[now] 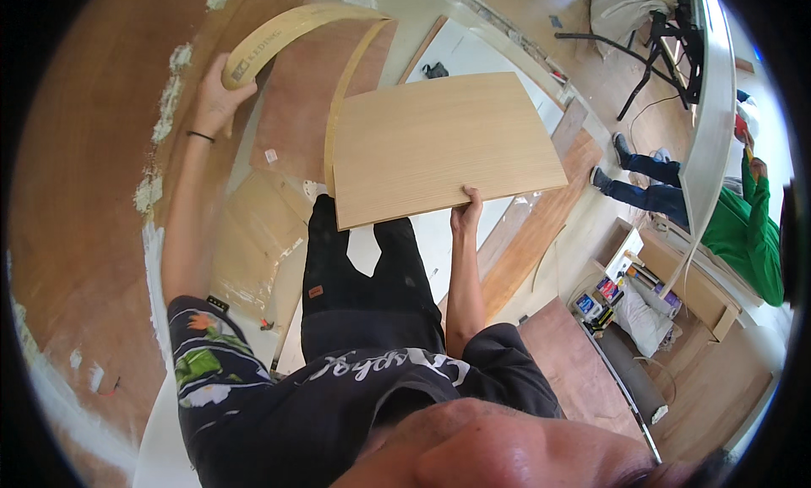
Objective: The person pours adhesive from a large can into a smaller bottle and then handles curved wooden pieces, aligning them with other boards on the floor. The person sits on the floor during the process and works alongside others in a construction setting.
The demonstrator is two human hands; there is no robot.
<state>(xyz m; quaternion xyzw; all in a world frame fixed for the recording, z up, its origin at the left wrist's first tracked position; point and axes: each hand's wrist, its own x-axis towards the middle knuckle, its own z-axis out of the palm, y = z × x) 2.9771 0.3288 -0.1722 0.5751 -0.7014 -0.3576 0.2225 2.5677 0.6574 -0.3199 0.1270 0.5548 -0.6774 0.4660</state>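
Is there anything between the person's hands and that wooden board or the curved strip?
Nothing visible. The right hand already grips the board at its near edge, and the left hand holds the curved edging strip.

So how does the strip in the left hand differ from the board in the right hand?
The edge-banding strip is long, narrow and thin, while the wood panel is broad and rectangular. The strip bends in an arc up from the left hand and down along the panel's left edge; the panel stays flat and rigid. The left hand wraps around the strip, whereas the right hand pinches the panel's near edge. Both are a light, pale wood colour.
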